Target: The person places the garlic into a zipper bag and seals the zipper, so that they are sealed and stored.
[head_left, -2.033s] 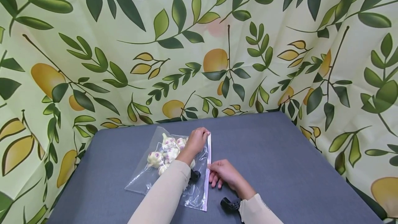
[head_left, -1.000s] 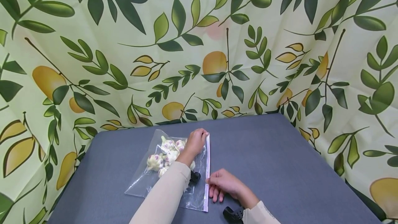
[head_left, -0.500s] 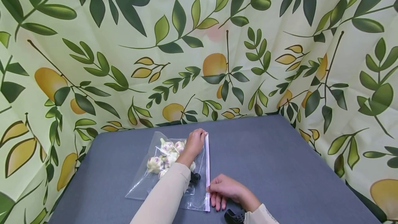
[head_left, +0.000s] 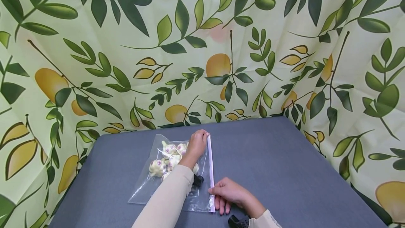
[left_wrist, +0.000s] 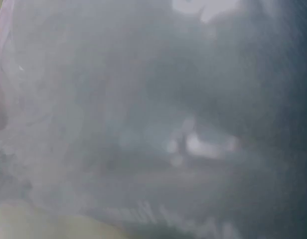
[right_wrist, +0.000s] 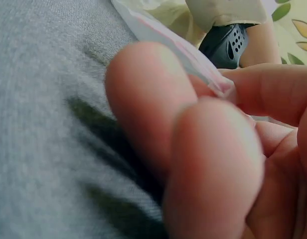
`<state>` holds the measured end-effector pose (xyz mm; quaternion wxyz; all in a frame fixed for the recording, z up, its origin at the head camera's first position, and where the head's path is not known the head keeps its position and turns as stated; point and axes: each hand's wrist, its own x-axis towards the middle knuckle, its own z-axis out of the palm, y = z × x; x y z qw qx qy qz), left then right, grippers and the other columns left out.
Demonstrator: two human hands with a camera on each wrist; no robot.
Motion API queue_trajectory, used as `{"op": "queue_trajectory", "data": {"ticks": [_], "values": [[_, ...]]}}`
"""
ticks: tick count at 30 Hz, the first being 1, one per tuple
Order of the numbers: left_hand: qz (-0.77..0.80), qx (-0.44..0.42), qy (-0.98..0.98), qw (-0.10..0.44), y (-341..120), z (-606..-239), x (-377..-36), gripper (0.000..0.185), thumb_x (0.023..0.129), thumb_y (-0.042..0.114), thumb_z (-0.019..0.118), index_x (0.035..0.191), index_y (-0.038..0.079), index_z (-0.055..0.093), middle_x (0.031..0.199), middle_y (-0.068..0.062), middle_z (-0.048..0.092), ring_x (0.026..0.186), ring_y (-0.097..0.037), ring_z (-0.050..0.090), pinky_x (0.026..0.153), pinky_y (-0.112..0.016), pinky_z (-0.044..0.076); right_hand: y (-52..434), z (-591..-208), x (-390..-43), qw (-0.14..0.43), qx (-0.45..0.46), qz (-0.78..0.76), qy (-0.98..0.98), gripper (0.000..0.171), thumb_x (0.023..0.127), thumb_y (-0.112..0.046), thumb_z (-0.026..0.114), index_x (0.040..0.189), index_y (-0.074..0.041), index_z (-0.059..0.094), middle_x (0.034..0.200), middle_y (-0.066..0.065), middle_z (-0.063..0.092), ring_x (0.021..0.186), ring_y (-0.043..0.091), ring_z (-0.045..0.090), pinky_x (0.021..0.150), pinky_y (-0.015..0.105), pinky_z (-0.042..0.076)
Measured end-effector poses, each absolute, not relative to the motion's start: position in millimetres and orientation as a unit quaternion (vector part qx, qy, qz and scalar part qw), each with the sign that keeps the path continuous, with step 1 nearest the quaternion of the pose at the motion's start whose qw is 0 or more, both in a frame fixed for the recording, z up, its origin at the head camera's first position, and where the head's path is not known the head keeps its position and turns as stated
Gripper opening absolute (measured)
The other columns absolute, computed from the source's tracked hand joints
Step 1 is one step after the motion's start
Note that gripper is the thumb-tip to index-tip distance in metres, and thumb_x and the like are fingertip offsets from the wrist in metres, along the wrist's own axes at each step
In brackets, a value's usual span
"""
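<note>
A clear zip bag point(head_left: 142, 191) lies on its side on the grey table, its pinkish-white zip strip point(head_left: 211, 166) facing right. Several garlic bulbs point(head_left: 158, 168) with purple streaks sit inside, partly covered by the left forearm. My left hand point(head_left: 198, 144) reaches across the bag and holds the strip's far end. Lower down, near the strip's close end, my right hand point(head_left: 232, 191) pinches it between thumb and index finger. The right wrist view shows that pinch on the strip point(right_wrist: 168, 37), with the other fingers point(right_wrist: 213, 159) loosely bent. Blurred bag film point(left_wrist: 83, 89) fills the left wrist view.
The grey table point(head_left: 265, 157) extends around the bag. A cloth point(head_left: 190, 80) printed with leaves and fruit hangs behind and at both sides. Black wrist cameras sit on the left wrist point(head_left: 198, 180) and the right wrist point(head_left: 238, 221).
My right hand has slid along the strip from its middle towards the near end, pausing there over the last half second. My left hand keeps its hold at the far end.
</note>
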<state>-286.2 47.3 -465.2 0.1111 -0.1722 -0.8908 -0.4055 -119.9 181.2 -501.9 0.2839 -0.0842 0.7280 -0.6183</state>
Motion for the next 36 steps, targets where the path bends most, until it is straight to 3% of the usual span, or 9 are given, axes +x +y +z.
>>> {"op": "queue_trajectory", "data": {"ticks": [13, 27, 32, 36], "values": [[-0.418, -0.158, -0.886, 0.121, 48.2, -469.1, -292.9, 0.019, 0.100, 0.020, 0.055, 0.097, 0.006, 0.067, 0.092, -0.007, 0.064, 0.086, -0.023, 0.062, 0.079, -0.037, 0.054, 189.4, -498.4, -102.2, 0.320, -0.116, -0.600, 0.724, 0.034, 0.095, -0.028, 0.060, 0.068, -0.007, 0.062, 0.053, -0.001, 0.061, 0.039, 0.004, 0.057, 0.034, 0.017, 0.040], [-0.400, -0.131, -0.897, 0.139, 31.4, -470.4, -293.6, 0.018, 0.099, 0.019, 0.057, 0.095, 0.005, 0.067, 0.091, -0.006, 0.064, 0.085, -0.022, 0.062, 0.078, -0.037, 0.054, 185.7, -498.0, -114.1, 0.341, -0.163, -0.572, 0.728, 0.032, 0.095, -0.022, 0.060, 0.071, -0.002, 0.065, 0.051, -0.004, 0.061, 0.039, 0.002, 0.056, 0.035, 0.015, 0.040], [-0.397, -0.133, -0.896, 0.149, 29.8, -466.8, -291.7, 0.019, 0.099, 0.021, 0.057, 0.099, 0.006, 0.069, 0.095, -0.008, 0.068, 0.091, -0.026, 0.065, 0.083, -0.041, 0.053, 184.7, -498.0, -120.3, 0.326, -0.145, -0.560, 0.747, 0.035, 0.094, -0.028, 0.060, 0.069, -0.004, 0.064, 0.050, -0.002, 0.061, 0.037, 0.004, 0.055, 0.033, 0.017, 0.040], [-0.396, -0.141, -0.897, 0.133, 29.8, -461.2, -289.6, 0.029, 0.100, 0.027, 0.055, 0.116, 0.005, 0.068, 0.109, -0.012, 0.069, 0.105, -0.031, 0.064, 0.094, -0.044, 0.050, 182.9, -496.2, -131.6, 0.277, -0.111, -0.562, 0.771, 0.039, 0.095, -0.033, 0.060, 0.071, -0.003, 0.064, 0.050, 0.000, 0.060, 0.037, 0.006, 0.055, 0.033, 0.019, 0.041]]}}
